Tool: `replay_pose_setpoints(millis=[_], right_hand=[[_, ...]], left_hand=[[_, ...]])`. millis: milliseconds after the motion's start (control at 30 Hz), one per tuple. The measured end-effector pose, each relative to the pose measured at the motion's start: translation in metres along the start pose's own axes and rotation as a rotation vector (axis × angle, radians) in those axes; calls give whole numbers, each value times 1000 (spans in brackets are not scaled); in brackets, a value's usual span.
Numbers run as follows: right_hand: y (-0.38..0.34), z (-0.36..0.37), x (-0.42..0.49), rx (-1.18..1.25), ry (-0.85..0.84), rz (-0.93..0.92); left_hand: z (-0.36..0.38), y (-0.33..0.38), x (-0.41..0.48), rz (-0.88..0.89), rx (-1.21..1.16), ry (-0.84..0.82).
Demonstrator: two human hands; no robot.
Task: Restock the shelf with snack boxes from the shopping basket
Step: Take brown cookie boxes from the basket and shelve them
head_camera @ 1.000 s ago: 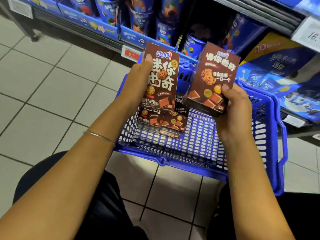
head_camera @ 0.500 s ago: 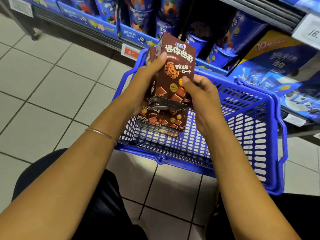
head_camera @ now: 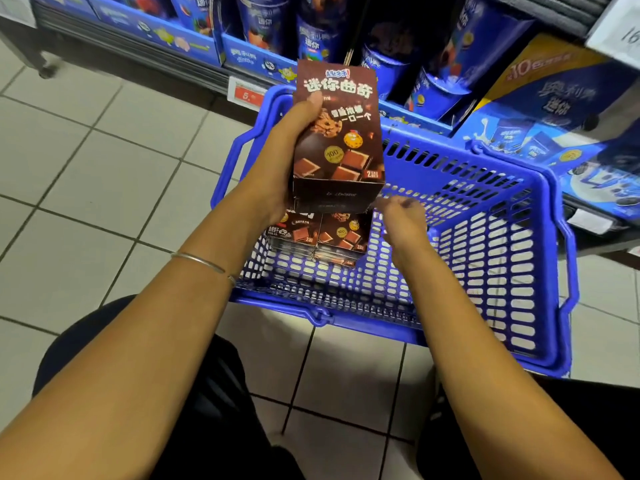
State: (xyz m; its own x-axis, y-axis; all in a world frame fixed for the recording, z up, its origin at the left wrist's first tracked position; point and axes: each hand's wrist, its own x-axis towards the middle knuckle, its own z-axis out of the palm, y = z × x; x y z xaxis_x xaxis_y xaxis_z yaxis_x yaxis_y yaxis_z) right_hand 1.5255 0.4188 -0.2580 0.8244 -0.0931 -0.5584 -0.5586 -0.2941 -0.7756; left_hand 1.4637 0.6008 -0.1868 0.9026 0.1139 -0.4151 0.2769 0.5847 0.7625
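brown snack box (head_camera: pixel 341 133), gripped by left fingers (head_camera: pixel 310 107)

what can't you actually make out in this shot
Head view, the only one:
- right hand: motion blur hides its fingers, grip unclear.
- boxes in the basket: count hidden by the held box and left hand.
- white price tag: cut off by the top right edge.
- red price label: digits blurred.

Box (head_camera: pixel 337 133): dark brown, white lettering, cookie print. Basket (head_camera: pixel 502 237): blue, slotted mesh. Floor (head_camera: pixel 86 161): pale tiles, dark grout. Bracelet (head_camera: pixel 197 261): silver.
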Motion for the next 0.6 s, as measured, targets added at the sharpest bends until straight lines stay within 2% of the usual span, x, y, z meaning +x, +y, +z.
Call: replay_pose_setpoints(millis=[67, 200, 367, 500, 600], right_hand=[[16, 8, 12, -118, -28, 47], [39, 19, 27, -167, -178, 150], [43, 11, 29, -222, -158, 136], [32, -14, 19, -139, -91, 51], [18, -38, -4, 54, -68, -16]], left_hand=[[-1, -3, 2, -19, 19, 15], [0, -5, 3, -39, 40, 29], [3, -6, 3, -27, 53, 44], [7, -6, 3, -30, 54, 28], [10, -5, 3, -17, 64, 8]])
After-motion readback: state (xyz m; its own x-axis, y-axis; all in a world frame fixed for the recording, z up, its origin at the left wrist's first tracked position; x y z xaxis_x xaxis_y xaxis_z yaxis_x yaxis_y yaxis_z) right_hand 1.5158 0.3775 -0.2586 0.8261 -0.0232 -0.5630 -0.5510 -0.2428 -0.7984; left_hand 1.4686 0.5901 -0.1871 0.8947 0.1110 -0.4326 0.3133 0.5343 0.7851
